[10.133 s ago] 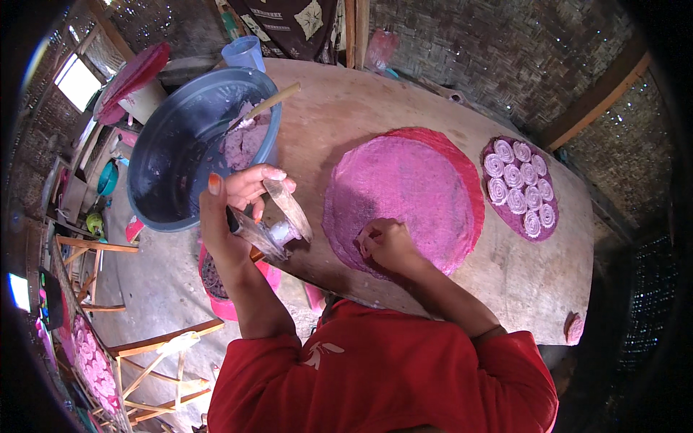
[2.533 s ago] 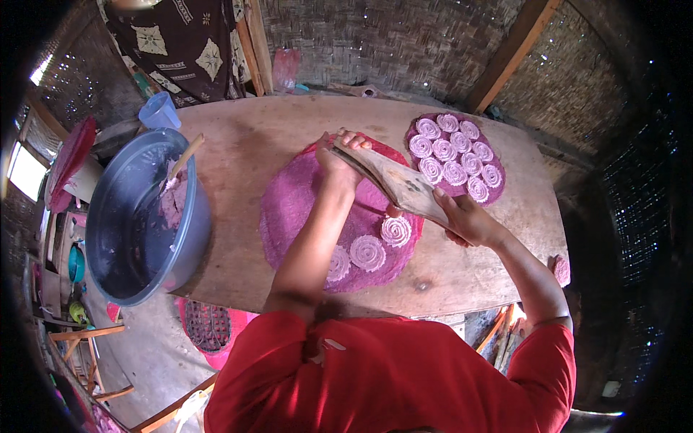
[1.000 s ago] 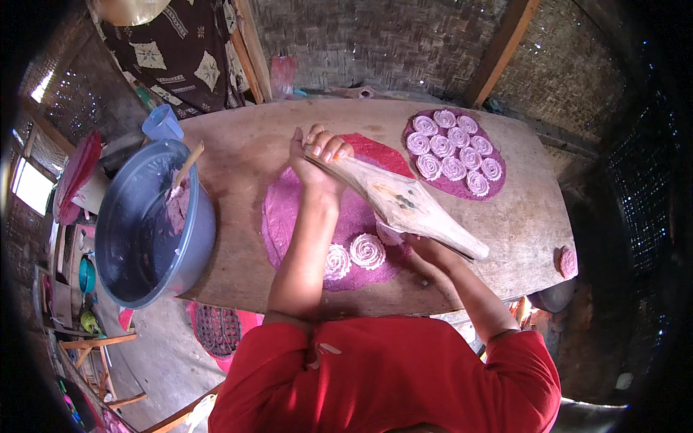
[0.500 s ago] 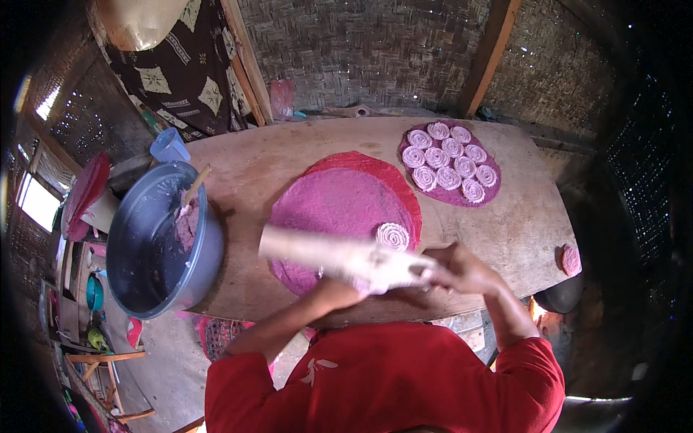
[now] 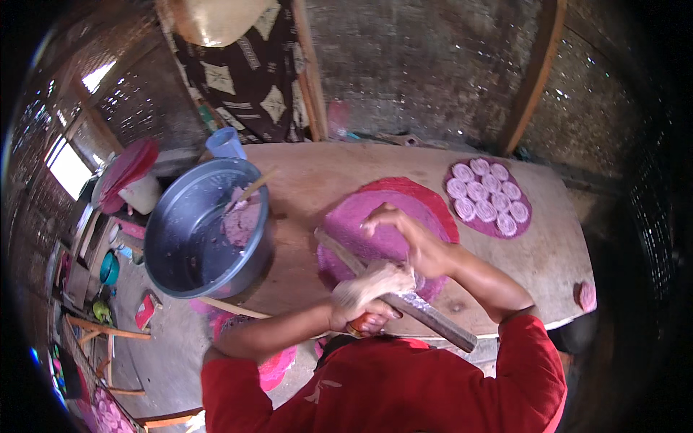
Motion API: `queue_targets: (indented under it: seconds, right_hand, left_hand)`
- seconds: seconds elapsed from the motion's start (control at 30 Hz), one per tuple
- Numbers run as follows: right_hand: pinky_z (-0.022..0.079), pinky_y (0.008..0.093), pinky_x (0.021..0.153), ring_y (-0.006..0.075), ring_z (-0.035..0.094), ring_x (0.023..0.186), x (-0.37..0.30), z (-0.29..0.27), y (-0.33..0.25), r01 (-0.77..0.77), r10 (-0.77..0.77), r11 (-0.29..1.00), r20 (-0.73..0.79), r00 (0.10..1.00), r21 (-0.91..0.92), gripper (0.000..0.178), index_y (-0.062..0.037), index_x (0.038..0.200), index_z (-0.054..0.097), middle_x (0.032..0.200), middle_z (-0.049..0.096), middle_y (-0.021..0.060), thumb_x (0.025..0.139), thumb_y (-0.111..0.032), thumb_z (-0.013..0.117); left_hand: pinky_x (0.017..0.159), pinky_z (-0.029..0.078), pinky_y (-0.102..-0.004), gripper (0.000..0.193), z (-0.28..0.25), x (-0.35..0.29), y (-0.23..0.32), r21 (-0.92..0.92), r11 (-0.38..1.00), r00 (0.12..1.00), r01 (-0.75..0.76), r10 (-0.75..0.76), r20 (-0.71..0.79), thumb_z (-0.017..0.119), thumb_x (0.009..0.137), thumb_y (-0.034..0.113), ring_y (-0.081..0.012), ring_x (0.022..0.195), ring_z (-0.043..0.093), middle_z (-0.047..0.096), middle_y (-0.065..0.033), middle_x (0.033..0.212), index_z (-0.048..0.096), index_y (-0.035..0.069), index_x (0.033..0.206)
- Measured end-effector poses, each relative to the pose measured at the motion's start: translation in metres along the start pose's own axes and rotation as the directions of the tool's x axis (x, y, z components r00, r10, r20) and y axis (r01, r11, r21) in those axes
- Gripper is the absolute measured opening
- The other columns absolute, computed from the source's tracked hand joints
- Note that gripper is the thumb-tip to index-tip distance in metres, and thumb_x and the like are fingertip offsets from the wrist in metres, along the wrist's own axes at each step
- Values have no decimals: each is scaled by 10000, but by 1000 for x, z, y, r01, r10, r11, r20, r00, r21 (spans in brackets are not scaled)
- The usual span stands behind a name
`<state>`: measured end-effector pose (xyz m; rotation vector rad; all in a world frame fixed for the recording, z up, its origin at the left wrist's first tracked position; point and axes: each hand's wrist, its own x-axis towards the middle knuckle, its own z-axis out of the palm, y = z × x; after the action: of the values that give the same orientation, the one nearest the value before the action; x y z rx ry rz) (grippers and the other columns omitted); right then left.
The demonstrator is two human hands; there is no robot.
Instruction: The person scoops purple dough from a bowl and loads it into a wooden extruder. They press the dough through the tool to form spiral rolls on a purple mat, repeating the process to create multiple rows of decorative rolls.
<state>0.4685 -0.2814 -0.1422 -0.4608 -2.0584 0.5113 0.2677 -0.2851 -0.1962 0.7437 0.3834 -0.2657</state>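
Observation:
My left hand (image 5: 361, 299) is closed around a wooden tool, and something orange shows below its fingers. The tool's long bar (image 5: 440, 325) slants from over the round pink mat (image 5: 350, 216) down toward my red shirt. Pale residue coats the bar where it passes my hand. My right hand (image 5: 426, 249) is raised over the mat, fingers apart and bent, with nothing seen in it. Its lower part is close to the tool. The mat lies on a red round piece (image 5: 440, 209). My arms and the tool cover much of the mat's near side.
Pink coiled dough rounds (image 5: 476, 191) sit on a purple mat at the right back of the wooden table (image 5: 296, 166). On the left are a grey basin (image 5: 166, 267) with pink dough (image 5: 242, 220) and a stick, and a blue cup (image 5: 225, 143). A pink lump (image 5: 586, 296) lies at the right edge.
The wooden tool has turned, its bar now slanting down to the right. My right hand has come off it and moved over the mat. The view has shifted left.

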Motion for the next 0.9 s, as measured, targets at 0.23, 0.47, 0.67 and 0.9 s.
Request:
queue_targets:
  seconds: [0.23, 0.47, 0.67, 0.9]
  right_hand:
    - [520, 408, 773, 324, 641, 923, 154, 29, -68, 103, -87, 994, 277, 957, -45, 404, -67, 1252, 437, 1084, 596, 182, 931, -213, 633]
    - [423, 252, 551, 85, 492, 648, 241, 61, -14, -83, 95, 995, -317, 944, 53, 243, -106, 1140, 453, 822, 499, 4, 972, -225, 584]
    - [507, 349, 580, 131, 497, 577, 273, 50, 83, 195, 454, 815, -811, 369, 546, 241, -100, 988, 437, 694, 456, 18, 1042, -334, 423]
    - [402, 533, 1005, 400, 594, 1085, 268, 179, 169, -577, 830, 527, -229, 509, 624, 687, -13, 1289, 501, 1227, 593, 260, 976, -613, 378]
  left_hand:
    - [419, 351, -284, 248, 24, -140, 100, 669, 736, 913, 105, 195, -358, 627, 892, 233, -105, 489, 471, 511, -13, 619, 568, 67, 717]
    - [763, 482, -470, 198, -26, -256, 92, 893, -284, 577, 350, 816, 34, 603, 824, 122, -374, 861, 618, 655, -160, 895, 642, 58, 1007]
    - [799, 510, -298, 167, -80, -326, 80, 795, 392, 59, -464, 908, -414, 614, 929, 64, -145, 984, 642, 687, -65, 1007, 658, 18, 1083]
    - [875, 511, -369, 344, -116, -355, 116, 809, -245, -703, -534, 660, -265, 652, 915, 129, -249, 1058, 635, 647, -117, 1067, 572, -2, 1222]
